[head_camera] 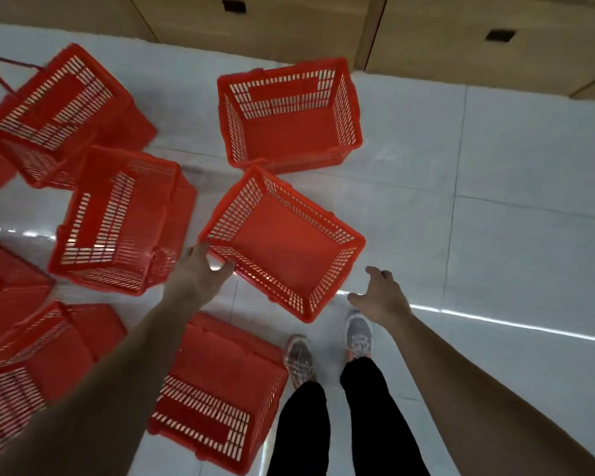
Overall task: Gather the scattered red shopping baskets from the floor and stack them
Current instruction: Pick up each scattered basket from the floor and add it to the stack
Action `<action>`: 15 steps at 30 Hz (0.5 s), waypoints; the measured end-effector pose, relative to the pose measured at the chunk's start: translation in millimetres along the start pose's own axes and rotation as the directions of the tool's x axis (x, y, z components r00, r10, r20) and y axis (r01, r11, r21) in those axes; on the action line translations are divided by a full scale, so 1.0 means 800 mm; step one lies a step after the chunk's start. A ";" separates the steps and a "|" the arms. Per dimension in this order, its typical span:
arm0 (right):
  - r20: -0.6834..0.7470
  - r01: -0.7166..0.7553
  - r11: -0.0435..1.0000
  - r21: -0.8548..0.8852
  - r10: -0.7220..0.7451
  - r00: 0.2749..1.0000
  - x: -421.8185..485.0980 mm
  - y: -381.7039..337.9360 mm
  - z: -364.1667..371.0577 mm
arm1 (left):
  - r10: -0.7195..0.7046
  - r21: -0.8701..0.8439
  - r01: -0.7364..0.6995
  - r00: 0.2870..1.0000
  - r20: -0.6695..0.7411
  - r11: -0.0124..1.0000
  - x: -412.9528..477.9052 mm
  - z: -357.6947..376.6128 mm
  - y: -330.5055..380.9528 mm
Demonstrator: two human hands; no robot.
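The upright basket [282, 243] stands on the floor [495, 201] before the feet, other baskets scattered left. It looks light and stiff; the rim is best to grip. Left hand [200, 269] touches its near corner, fingers spread; right hand [380, 295] hovers open beside, empty.

Red slotted plastic shopping baskets lie scattered on the pale tiled floor. The centre basket [284, 247] sits upright, open top facing up, turned diagonally, empty. Just beyond it, a second upright basket [289, 115] sits squarer, also empty; their near corners almost touch. Left of centre, a tipped basket [117, 221] lies on its side. At far left, another tipped basket [62, 111] shows a thin wire handle swung out. A basket [217, 393] lies overturned in the near foreground. Further baskets at lower left [24, 341] overlap, partly cropped by the frame edge.
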State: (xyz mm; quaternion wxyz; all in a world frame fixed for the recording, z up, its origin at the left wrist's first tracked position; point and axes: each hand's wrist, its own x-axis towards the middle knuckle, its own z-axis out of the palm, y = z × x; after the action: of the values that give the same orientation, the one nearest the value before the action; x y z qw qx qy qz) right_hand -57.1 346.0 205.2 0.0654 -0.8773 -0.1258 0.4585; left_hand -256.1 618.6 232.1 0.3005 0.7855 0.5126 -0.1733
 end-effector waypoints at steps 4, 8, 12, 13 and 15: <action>-0.014 -0.084 0.993 0.079 0.085 0.996 0.127 0.033 0.072 | -0.041 0.027 0.041 0.999 0.019 0.999 0.079 0.092 -0.030; -0.038 -0.138 0.972 0.190 0.148 0.988 0.218 0.066 0.152 | -0.010 0.046 0.011 1.000 -0.012 0.999 0.140 0.174 -0.054; -0.111 -0.016 0.956 0.292 0.051 0.993 0.254 0.077 0.204 | 0.015 0.041 -0.012 0.998 -0.061 0.999 0.168 0.217 -0.062; -0.116 0.024 0.949 0.313 0.013 0.993 0.261 0.078 0.213 | 0.013 0.055 -0.009 0.998 -0.058 0.998 0.176 0.224 -0.063; -0.116 0.073 0.947 0.311 -0.038 0.993 0.273 0.080 0.222 | 0.007 0.057 -0.004 0.999 -0.049 0.998 0.185 0.235 -0.066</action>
State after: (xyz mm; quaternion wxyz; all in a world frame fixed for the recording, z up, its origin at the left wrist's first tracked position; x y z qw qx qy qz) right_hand -73.0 345.9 -82.8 0.2242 -0.8753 -0.0721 0.4224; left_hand -236.1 615.6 -11.6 0.2659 0.7990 0.5126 -0.1676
